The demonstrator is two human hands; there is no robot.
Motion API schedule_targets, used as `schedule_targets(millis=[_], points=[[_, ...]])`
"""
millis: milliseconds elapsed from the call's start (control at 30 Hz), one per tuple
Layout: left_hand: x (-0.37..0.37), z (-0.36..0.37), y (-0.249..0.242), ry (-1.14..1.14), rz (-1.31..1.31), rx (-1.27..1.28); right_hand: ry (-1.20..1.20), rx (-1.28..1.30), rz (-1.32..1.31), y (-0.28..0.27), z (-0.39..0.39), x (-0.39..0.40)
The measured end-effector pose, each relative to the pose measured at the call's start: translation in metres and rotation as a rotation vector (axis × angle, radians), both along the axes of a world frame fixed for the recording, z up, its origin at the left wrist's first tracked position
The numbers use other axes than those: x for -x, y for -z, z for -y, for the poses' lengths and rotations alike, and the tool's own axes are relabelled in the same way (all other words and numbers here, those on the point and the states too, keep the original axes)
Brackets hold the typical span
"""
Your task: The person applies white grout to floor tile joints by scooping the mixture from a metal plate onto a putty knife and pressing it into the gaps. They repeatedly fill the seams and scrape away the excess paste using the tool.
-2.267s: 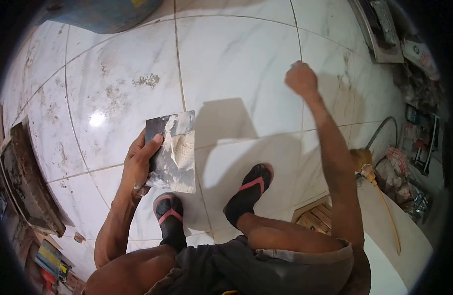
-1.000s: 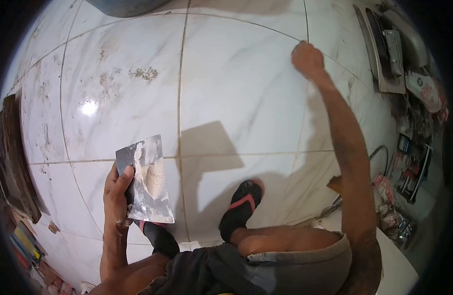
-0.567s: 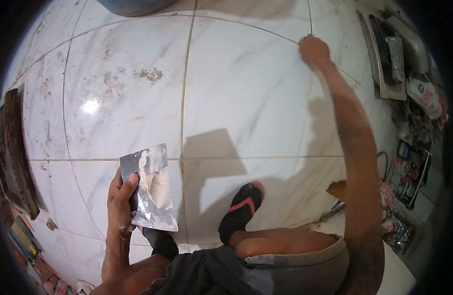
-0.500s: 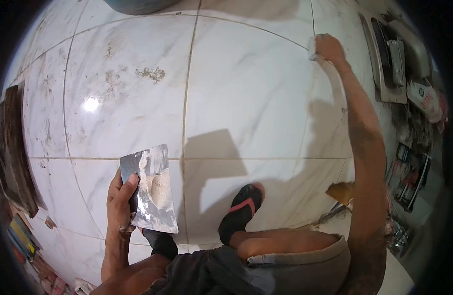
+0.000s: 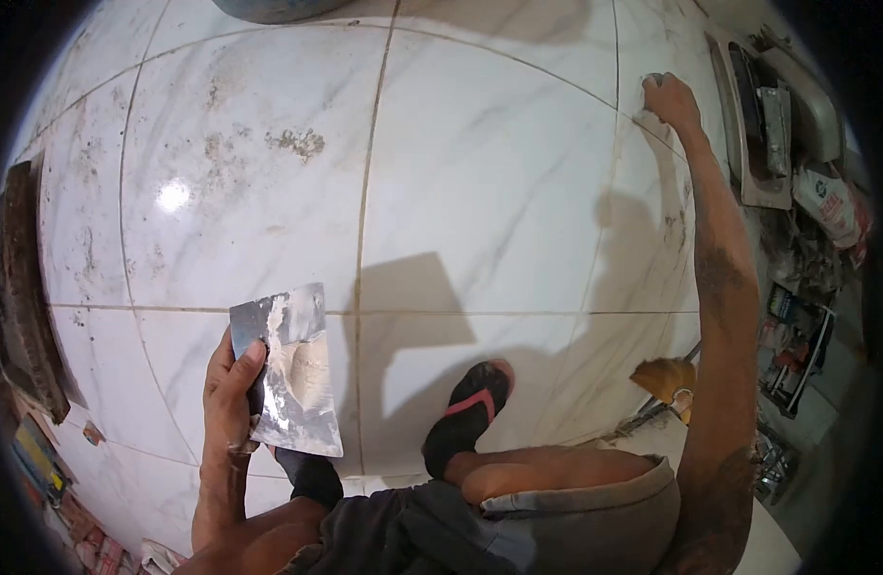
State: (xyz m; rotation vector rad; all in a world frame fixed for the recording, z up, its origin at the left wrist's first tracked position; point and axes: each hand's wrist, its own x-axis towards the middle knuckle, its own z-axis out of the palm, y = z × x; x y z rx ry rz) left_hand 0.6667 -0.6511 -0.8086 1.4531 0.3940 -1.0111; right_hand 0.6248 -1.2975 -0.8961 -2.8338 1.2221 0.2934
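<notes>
My left hand point(image 5: 232, 388) grips a metal plaster hawk-like plate point(image 5: 253, 321) by its left side, thumb on top. A mound of beige paste point(image 5: 310, 374) lies on the plate, with whitish smears around it. Far out at the upper right, my right hand point(image 5: 673, 101) is closed at the floor, just right of a tile joint. It holds a small pale flat piece, mostly hidden by the fingers. White marbled floor tiles point(image 5: 480, 182) with brownish joints spread beneath both hands.
A dark wooden plank point(image 5: 24, 297) lies at the left edge. A rounded container point(image 5: 274, 8) stands at the top. To the right are a sink-like basin point(image 5: 763, 125), a printed bag point(image 5: 830, 206), a brush point(image 5: 664, 379) and assorted tools. My sandalled foot point(image 5: 470, 412) stands on the tiles.
My right hand has moved to the right, across the tile joint, and the pale piece in it shows less. My left hand and the plate have barely shifted.
</notes>
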Motion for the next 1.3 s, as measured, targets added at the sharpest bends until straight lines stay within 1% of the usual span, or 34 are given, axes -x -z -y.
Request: schedule_targets(millis=[33,67,100,133,233,267,333,433,533,633,733,800,833,933,1033,1133,1233,1300], points=[[-0.001,0.000,0.000,0.000,0.003,-0.001,-0.047,0.124,-0.027,0.000,0.004,0.002],[-0.002,0.000,-0.001,0.016,0.003,0.002,-0.155,0.137,-0.056,0.016,-0.001,0.006],[-0.003,0.001,-0.001,0.033,0.003,0.005,-0.263,0.151,-0.086,0.048,-0.006,0.011],[-0.003,0.002,-0.002,0.048,0.002,0.009,-0.372,0.164,-0.117,0.066,-0.010,0.013],[-0.002,0.005,-0.003,0.026,-0.005,0.019,-0.421,0.109,-0.151,0.053,-0.036,0.002],[-0.001,0.004,-0.005,0.022,-0.001,0.014,-0.351,0.049,-0.240,0.041,-0.009,-0.007],[0.000,0.006,-0.006,0.003,0.009,0.015,0.017,-0.356,-0.079,-0.030,-0.026,-0.010],[0.000,0.004,-0.004,0.004,0.011,0.000,-0.267,-0.046,-0.131,-0.031,0.012,0.002],[-0.001,0.004,-0.004,0.041,0.017,-0.028,-0.401,0.018,-0.125,0.001,0.011,0.016],[0.000,0.005,-0.005,0.021,0.001,-0.014,-0.380,-0.041,-0.083,0.027,-0.005,0.030],[0.000,0.007,-0.005,0.001,0.019,0.001,-0.406,-0.003,-0.100,0.034,-0.001,0.054],[-0.001,0.006,-0.002,0.005,0.014,-0.006,-0.542,0.025,-0.059,0.040,-0.002,0.080],[-0.001,0.006,0.000,0.010,0.008,-0.011,-0.608,0.037,-0.043,0.034,-0.009,0.091],[-0.002,0.014,-0.001,0.043,0.028,0.021,-0.440,-0.065,-0.134,0.012,-0.050,0.108],[-0.006,0.016,-0.006,0.065,0.016,0.037,-0.507,-0.120,-0.201,-0.005,-0.086,0.128],[-0.008,0.017,-0.010,0.070,0.038,0.079,-0.518,-0.189,-0.152,-0.014,-0.120,0.157],[-0.005,0.013,-0.014,0.079,0.048,0.074,-0.466,-0.241,-0.189,-0.020,-0.150,0.186],[-0.002,0.008,-0.017,0.092,0.058,0.085,-0.577,-0.272,-0.074,-0.014,-0.161,0.216]])
